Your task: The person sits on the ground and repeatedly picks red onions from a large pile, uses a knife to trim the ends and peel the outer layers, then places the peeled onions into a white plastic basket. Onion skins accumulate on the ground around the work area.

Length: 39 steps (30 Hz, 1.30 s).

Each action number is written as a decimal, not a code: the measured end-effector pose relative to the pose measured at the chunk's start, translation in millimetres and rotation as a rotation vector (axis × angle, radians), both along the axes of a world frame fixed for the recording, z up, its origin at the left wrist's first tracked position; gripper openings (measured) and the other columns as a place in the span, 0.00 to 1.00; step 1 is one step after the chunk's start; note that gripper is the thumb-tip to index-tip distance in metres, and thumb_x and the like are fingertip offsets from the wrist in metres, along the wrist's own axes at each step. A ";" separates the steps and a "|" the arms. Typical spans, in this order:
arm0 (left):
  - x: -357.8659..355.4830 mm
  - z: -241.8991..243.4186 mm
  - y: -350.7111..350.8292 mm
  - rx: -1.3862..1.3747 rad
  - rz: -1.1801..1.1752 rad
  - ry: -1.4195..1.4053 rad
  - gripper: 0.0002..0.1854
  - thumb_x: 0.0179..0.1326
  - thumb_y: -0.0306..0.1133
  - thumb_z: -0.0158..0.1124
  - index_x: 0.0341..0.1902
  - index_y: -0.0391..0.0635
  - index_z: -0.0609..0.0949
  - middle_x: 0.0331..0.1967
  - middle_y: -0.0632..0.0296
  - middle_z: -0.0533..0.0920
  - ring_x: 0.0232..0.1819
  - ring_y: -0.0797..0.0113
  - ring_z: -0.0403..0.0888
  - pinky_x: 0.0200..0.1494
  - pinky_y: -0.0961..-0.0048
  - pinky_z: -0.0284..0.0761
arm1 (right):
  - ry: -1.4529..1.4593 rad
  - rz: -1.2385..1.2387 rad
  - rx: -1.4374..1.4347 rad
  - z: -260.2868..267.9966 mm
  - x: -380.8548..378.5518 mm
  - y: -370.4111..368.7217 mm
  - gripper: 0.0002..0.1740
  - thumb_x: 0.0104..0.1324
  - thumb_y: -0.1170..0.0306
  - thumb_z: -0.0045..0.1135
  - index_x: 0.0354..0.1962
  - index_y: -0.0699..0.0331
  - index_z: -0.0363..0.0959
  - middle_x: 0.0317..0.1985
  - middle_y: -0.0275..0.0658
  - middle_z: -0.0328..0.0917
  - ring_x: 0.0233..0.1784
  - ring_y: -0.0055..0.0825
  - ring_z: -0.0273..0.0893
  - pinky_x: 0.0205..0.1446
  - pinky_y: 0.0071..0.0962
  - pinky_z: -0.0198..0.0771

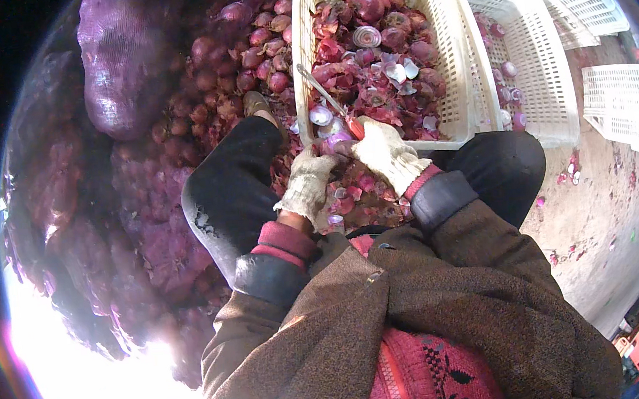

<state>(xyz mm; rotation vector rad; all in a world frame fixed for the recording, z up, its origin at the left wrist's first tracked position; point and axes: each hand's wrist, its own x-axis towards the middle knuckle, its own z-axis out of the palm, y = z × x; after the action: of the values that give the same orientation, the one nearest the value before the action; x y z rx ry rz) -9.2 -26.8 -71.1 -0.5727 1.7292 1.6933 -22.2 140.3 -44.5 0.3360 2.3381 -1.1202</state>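
My left hand [308,179], in a soiled white knit glove, grips a red onion [339,140] at the near edge of a white plastic crate [299,62]. My right hand [385,149], gloved alike, holds the red handle of a knife [324,92] and touches the same onion. The knife's thin blade points up and left, across the crate's near left corner. Inside the crate lie red onions [367,7], loose purple skins [365,93] and a cut onion slice [366,37]. Cut onion pieces [321,115] sit just beyond my hands. The fingers partly hide the held onion.
A second white crate [549,72] with peeled onions [509,69] stands to the right. Whole onions [261,35] are heaped at the left, beside filled purple mesh sacks [118,63]. More crates [621,103] stand farther right. Skins lie on the floor [586,203] and between my legs.
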 end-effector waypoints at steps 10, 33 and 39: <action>-5.8 -15.9 -18.3 -0.172 -0.224 0.096 0.23 0.50 0.35 0.64 0.51 0.43 0.78 0.39 0.55 0.83 0.39 0.64 0.81 0.44 0.69 0.75 | 0.066 0.034 -0.159 0.5 -0.1 -6.9 0.30 0.49 0.51 0.69 0.45 0.61 0.74 0.44 0.51 0.78 0.50 0.50 0.75 0.53 0.39 0.70; -2.7 -4.8 -10.7 -0.531 -0.327 0.259 0.21 0.53 0.25 0.56 0.54 0.45 0.78 0.37 0.55 0.83 0.37 0.67 0.80 0.41 0.73 0.75 | 0.160 -0.057 -0.012 -24.8 11.0 -27.4 0.34 0.45 0.54 0.71 0.44 0.67 0.72 0.46 0.55 0.73 0.51 0.52 0.74 0.55 0.41 0.69; -3.4 -65.1 -39.1 -0.311 -0.030 0.137 0.23 0.49 0.17 0.49 0.50 0.42 0.80 0.35 0.60 0.81 0.35 0.69 0.79 0.37 0.74 0.75 | 0.120 -0.113 -0.174 -28.2 -5.7 -15.4 0.32 0.49 0.51 0.71 0.44 0.65 0.73 0.43 0.50 0.78 0.49 0.46 0.77 0.52 0.37 0.70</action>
<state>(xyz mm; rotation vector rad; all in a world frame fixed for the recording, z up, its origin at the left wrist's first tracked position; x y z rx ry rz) -12.7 -65.9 -136.2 -0.5743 2.1093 1.4815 -27.9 124.9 -72.7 0.3490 2.3275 -1.4237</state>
